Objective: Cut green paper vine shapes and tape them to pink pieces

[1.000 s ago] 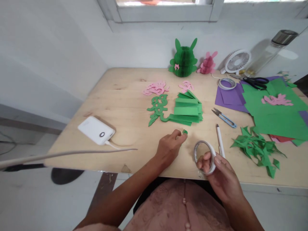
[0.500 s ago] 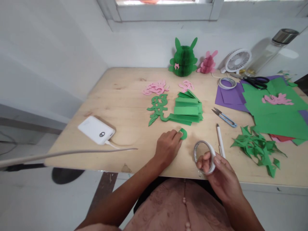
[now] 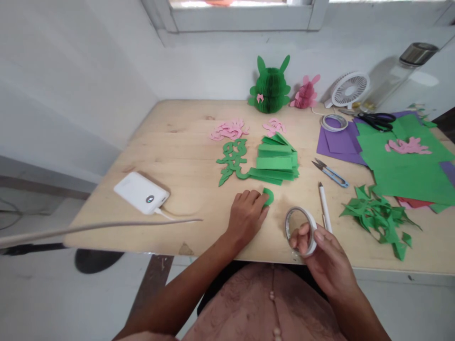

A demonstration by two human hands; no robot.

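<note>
My left hand point(image 3: 246, 215) rests low on the table, its fingers closed on a small rounded green paper piece point(image 3: 269, 197) that sticks out past the fingertips. In my right hand point(image 3: 325, 246) is a roll of white tape point(image 3: 312, 233), held upright on edge with fingers through its ring and the thumb outside. Beyond my left hand lie a stack of folded green paper strips point(image 3: 275, 162) and a cluster of green paper cutouts point(image 3: 232, 161). A white pen point(image 3: 324, 208) lies just past my right hand.
Blue thread snips point(image 3: 330, 173), green scraps point(image 3: 380, 218), coloured sheets point(image 3: 408, 175), black scissors point(image 3: 377, 121) and another tape roll point(image 3: 334, 123) lie rightward. Green point(image 3: 270, 87) and pink point(image 3: 304, 97) paper figures stand at the back near a fan point(image 3: 350, 89). A power bank point(image 3: 140, 193) is left.
Almost nothing differs. The left fingers and the green paper piece have shifted very slightly, while the right hand keeps the tape roll in the same pose.
</note>
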